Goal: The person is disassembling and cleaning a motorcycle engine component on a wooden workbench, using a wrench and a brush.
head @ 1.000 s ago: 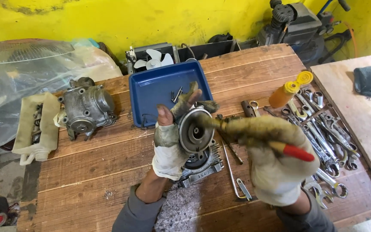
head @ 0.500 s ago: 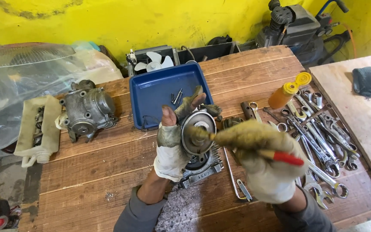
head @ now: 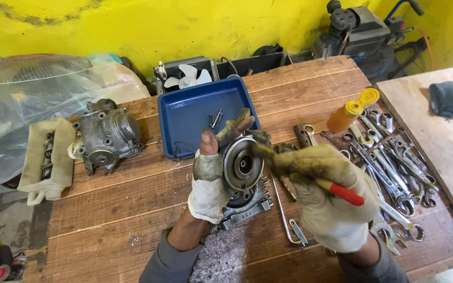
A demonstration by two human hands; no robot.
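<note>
Above the middle of the wooden surface (head: 132,209), the left hand (head: 208,181), in a dirty fingerless glove, holds a round metal part (head: 242,166) upright with its open face turned toward the camera; the thumb stands along its left rim and the fingers (head: 234,128) wrap over its top and back, closed around it. The right hand (head: 331,196), in a stained full glove, is closed around a red-handled tool (head: 342,193), whose red end sticks out toward the right edge while its working end, hidden under the gloved forefinger, meets the right side of the part's face. Judging from this, the step in hand is working at the recess or centre hole of the round part with the tool's tip, cleaning, scraping or prying; which of these cannot be told. The next move seems to call for a steady left grip and small, controlled pressure from the right hand, so that the tip stays in the recess. Directly beneath the hands lies a finned engine piece (head: 245,207) on the surface. A blue tray (head: 184,123) with a few small screws sits toward the far edge, a grey engine casing (head: 106,137) lies nearer the left edge, and an orange bottle (head: 344,115) stands beside a spread of wrenches (head: 394,167) along the right edge.
</note>
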